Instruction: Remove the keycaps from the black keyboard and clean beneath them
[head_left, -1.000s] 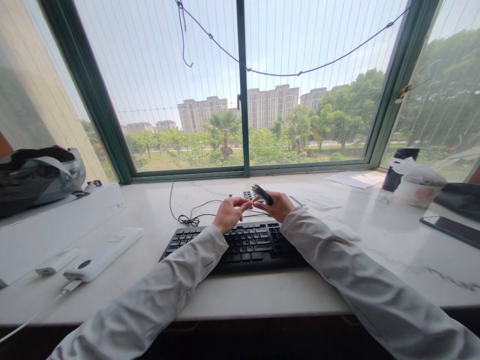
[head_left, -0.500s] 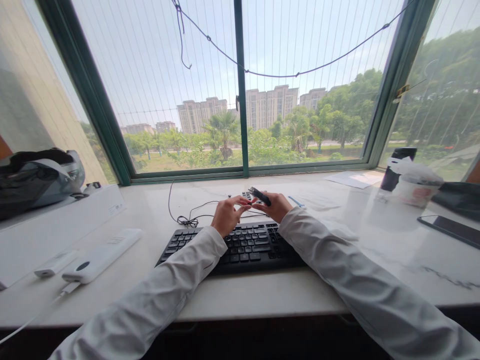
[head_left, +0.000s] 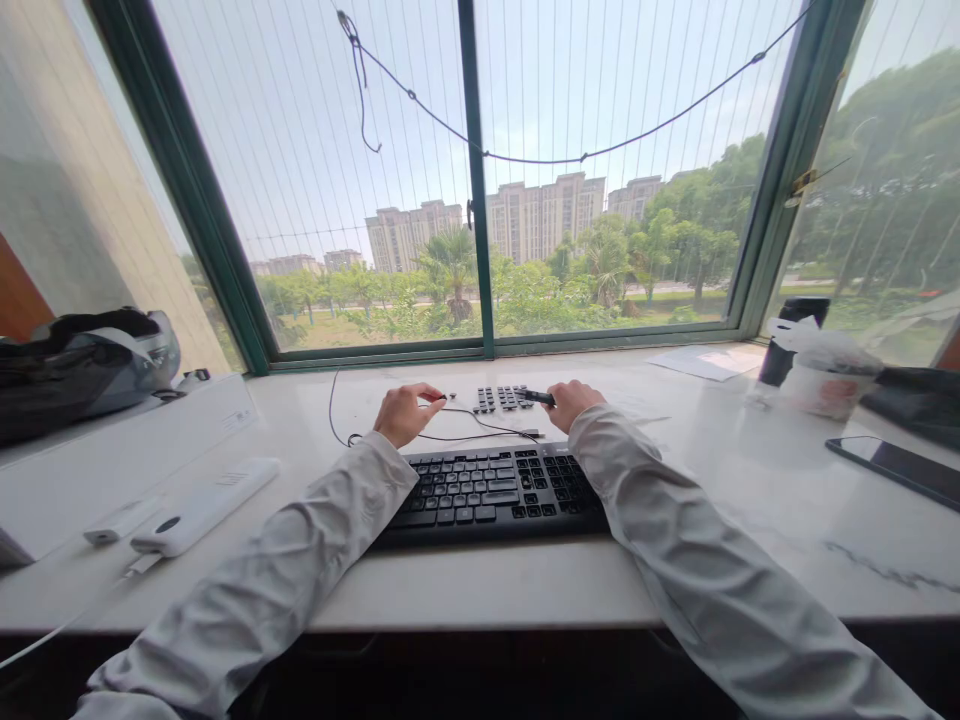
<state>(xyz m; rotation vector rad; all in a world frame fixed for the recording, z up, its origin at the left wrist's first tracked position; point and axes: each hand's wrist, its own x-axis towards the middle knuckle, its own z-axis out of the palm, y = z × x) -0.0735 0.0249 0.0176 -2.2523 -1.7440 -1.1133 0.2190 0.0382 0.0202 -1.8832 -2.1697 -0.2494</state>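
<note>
My left hand point(head_left: 405, 413) is closed in a pinch above the worktop, beyond the keyboard's left part. Between its fingertips is a small black keycap point(head_left: 444, 398). My right hand point(head_left: 576, 404) is wrapped round a slim black tool point(head_left: 541, 397) with a metal-looking tip; its exact kind is unclear. The tip points left, close to several loose keycaps point(head_left: 484, 401) set out in rows. Nearer to me lies a black keyboard point(head_left: 480, 490). Caps cover its main block, while parts of its right side show bare key positions. My right sleeve hides its right end.
A thin black cable point(head_left: 480, 436) runs behind the keyboard. At left are a white power bank point(head_left: 214, 505), a smaller white device point(head_left: 124, 520) and a long white box point(head_left: 112, 450). A phone point(head_left: 900, 470), a bagged cup point(head_left: 825, 375) and a dark bottle point(head_left: 793, 335) are at right.
My hands have moved apart, the left one leftward with the keycap, the right one rightward with the tool. The rows of loose keycaps now show between them.
</note>
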